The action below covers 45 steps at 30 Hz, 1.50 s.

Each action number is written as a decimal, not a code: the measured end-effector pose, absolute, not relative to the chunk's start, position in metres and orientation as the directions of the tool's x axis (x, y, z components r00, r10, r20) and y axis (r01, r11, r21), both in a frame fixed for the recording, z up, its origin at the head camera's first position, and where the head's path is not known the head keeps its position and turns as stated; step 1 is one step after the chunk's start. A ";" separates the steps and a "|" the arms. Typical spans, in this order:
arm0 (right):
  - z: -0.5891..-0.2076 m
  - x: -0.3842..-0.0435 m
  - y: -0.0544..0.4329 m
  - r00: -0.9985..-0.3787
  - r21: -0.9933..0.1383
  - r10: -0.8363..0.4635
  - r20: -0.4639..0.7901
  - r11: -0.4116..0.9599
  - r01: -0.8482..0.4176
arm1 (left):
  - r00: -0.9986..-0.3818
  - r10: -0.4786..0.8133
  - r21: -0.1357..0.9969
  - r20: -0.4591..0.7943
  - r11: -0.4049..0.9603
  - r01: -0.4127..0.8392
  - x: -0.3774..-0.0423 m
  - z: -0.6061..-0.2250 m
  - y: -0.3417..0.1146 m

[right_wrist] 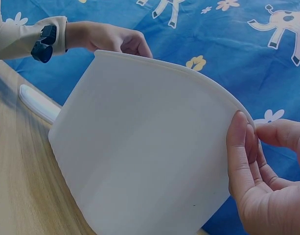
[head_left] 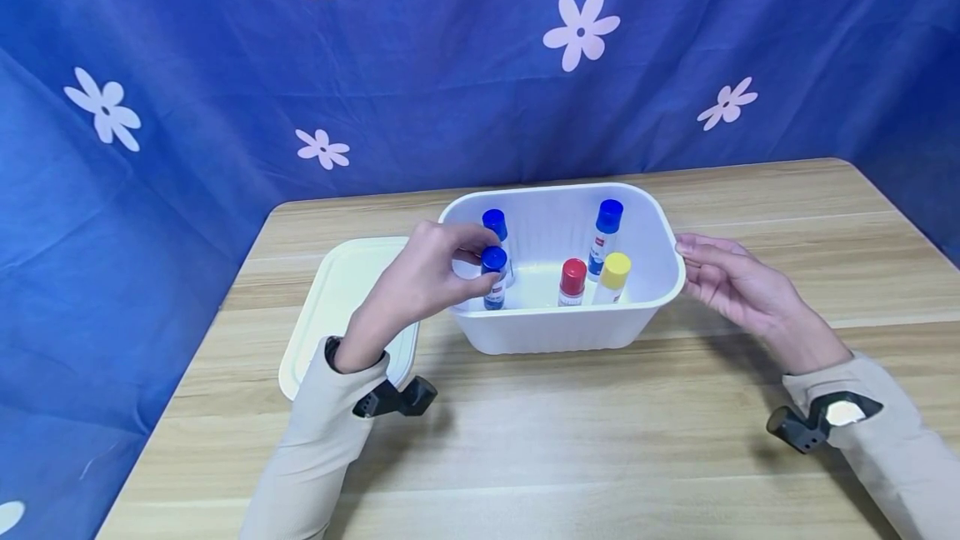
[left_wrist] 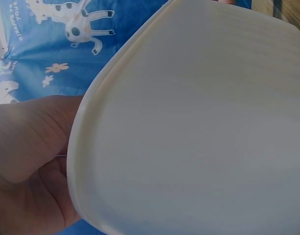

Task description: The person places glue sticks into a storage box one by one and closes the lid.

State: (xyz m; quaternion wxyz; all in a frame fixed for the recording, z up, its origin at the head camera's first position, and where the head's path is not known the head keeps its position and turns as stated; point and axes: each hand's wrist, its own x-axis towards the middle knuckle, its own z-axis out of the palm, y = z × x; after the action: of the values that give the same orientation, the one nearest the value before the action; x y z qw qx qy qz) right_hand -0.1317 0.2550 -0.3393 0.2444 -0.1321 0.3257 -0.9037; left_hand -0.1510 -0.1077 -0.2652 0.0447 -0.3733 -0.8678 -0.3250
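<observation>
A white plastic bin [head_left: 555,332] stands on the table, holding several upright glue sticks. My left hand [head_left: 422,275] reaches over its left end, thumb and fingers pinching a blue-capped glue stick [head_left: 493,259]. Just behind that one is another blue-capped glue stick [head_left: 494,222], partly covered by my fingers. Toward the bin's right side are a third blue-capped glue stick [head_left: 605,236], a red-capped glue stick [head_left: 573,277] and a yellow-capped glue stick [head_left: 615,272]. My right hand [head_left: 738,286] holds the bin's right rim, its thumb and fingers on the edge. In the left wrist view the bin wall hides the fingertips.
A white lid [head_left: 347,273] lies flat on the wooden table [head_left: 570,440], left of the bin and partly under my left forearm. Behind the table hangs a blue cloth [head_left: 450,65] with flower prints.
</observation>
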 end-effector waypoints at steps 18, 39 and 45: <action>-0.338 -0.132 0.255 -0.844 -0.641 -0.531 0.076 -0.674 0.367 | -0.722 0.644 0.523 0.253 0.537 0.662 -0.154 -0.271 -0.107; -0.340 -0.133 0.253 -0.842 -0.666 -0.534 0.079 -0.656 0.354 | -0.734 0.640 0.537 0.228 0.546 0.643 -0.150 -0.272 -0.110; -0.342 -0.132 0.253 -0.839 -0.659 -0.539 0.079 -0.660 0.361 | -0.721 0.666 0.562 0.193 0.527 0.637 -0.151 -0.273 -0.111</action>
State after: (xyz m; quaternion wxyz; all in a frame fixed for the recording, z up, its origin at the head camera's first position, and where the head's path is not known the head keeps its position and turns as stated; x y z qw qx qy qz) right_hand -0.1324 0.2525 -0.3424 0.2497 -0.1350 0.3281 -0.9010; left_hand -0.1509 -0.1111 -0.2726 -0.0227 -0.3729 -0.8735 -0.3122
